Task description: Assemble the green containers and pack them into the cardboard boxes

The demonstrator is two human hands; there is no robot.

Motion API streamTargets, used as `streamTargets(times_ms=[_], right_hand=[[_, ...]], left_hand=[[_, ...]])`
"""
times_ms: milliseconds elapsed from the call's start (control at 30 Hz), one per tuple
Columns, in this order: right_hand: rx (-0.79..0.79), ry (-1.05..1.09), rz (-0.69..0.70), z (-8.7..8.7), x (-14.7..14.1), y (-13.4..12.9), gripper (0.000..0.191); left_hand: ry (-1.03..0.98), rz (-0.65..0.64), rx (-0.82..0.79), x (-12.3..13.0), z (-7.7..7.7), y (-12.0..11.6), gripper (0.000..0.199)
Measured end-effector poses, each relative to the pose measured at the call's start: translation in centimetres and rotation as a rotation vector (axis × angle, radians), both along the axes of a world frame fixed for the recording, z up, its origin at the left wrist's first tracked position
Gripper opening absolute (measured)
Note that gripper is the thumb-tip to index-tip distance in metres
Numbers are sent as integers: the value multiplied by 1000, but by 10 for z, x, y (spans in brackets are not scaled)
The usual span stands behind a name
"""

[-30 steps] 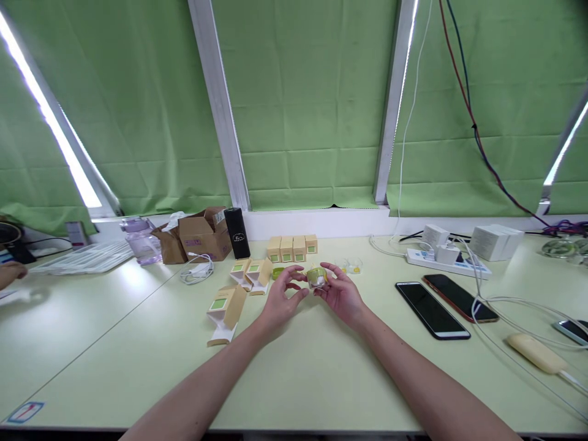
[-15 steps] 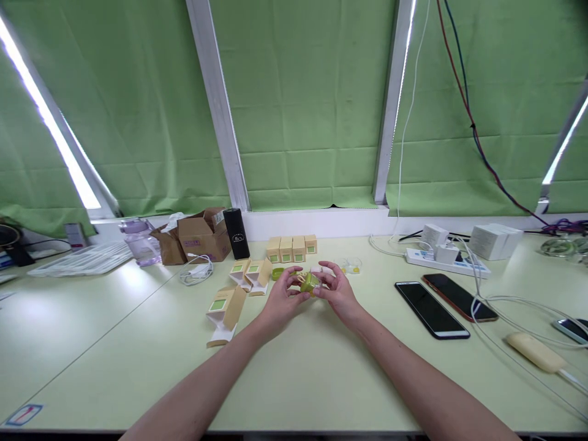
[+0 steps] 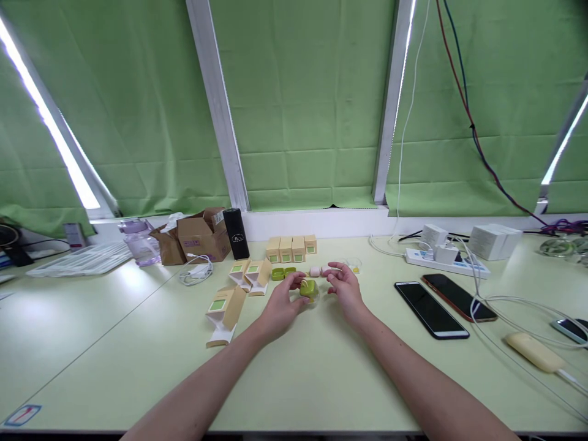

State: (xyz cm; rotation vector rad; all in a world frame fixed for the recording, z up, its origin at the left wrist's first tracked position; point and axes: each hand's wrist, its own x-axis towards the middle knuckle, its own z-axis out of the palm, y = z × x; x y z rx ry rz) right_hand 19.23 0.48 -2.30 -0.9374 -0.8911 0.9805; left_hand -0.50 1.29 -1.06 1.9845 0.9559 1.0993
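My left hand [image 3: 283, 306] has its thumb and fingers round a small green-capped clear container [image 3: 309, 290] near the middle of the table. To its right, my right hand [image 3: 344, 288] is off the container, fingers apart and holding nothing. Just behind the hands lie small green lids [image 3: 278, 274] and a pale pink piece [image 3: 315, 271]. Clear round pieces [image 3: 355, 264] with yellow bits sit beyond my right hand. Opened kraft boxes [image 3: 226, 309] stand left of my left hand, and several upright small boxes [image 3: 285, 250] form a row behind.
At the back left are a cardboard box [image 3: 202, 236], a black cylinder [image 3: 236, 234], a purple bottle [image 3: 140, 243] and a white cable [image 3: 197, 270]. On the right lie a black phone [image 3: 432, 310], a second phone [image 3: 459, 296], a power strip [image 3: 448, 263] and looping cables.
My right hand has let go of the container and moved slightly right, its fingers spread. The container is now turned with its green top toward the camera, in my left hand.
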Motion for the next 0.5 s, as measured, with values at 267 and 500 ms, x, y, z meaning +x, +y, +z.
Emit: streamTargets(times_ms=[267,500], right_hand=[[-3,-50,-20,-3,-1,0,44],[-3,-73,-32,-4,-2,0,44]], left_hand=[[172,50,106,-4,-3,-1,54],[225,94,150,-4,-3,-3,60]])
